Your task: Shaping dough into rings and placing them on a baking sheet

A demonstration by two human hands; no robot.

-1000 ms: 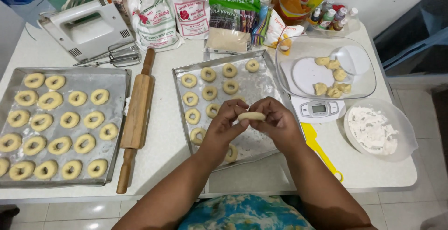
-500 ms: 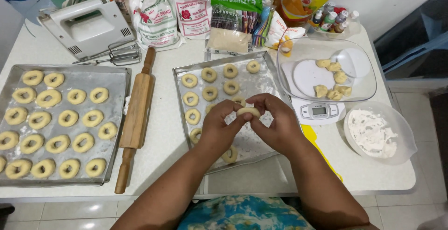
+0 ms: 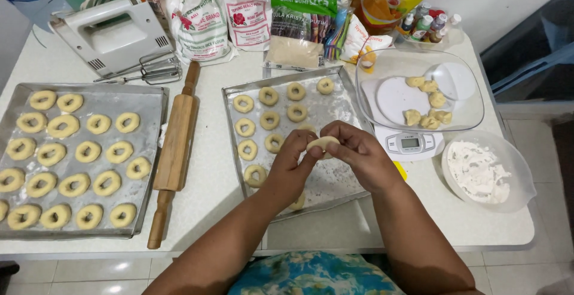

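Head view: the left hand (image 3: 291,166) and the right hand (image 3: 359,154) meet above the centre baking tray (image 3: 341,100), fingertips of both closed together on one small curved piece of dough (image 3: 323,143), which is held in the air between them, clear of the tray surface. The centre tray carries dough rings (image 3: 269,96) in rows on its far half and left side; one ring lies partly hidden under the left wrist. To the left, a wooden rolling pin (image 3: 174,151) lies on the white table (image 3: 209,193) between the centre tray and a second tray (image 3: 149,100) filled with rings. To the right, a clear bowl (image 3: 466,115) with dough lumps sits on a digital scale (image 3: 409,144), beside a bowl of flour (image 3: 487,172). A hand mixer (image 3: 110,35) and flour bags (image 3: 200,26) stand at the far edge.
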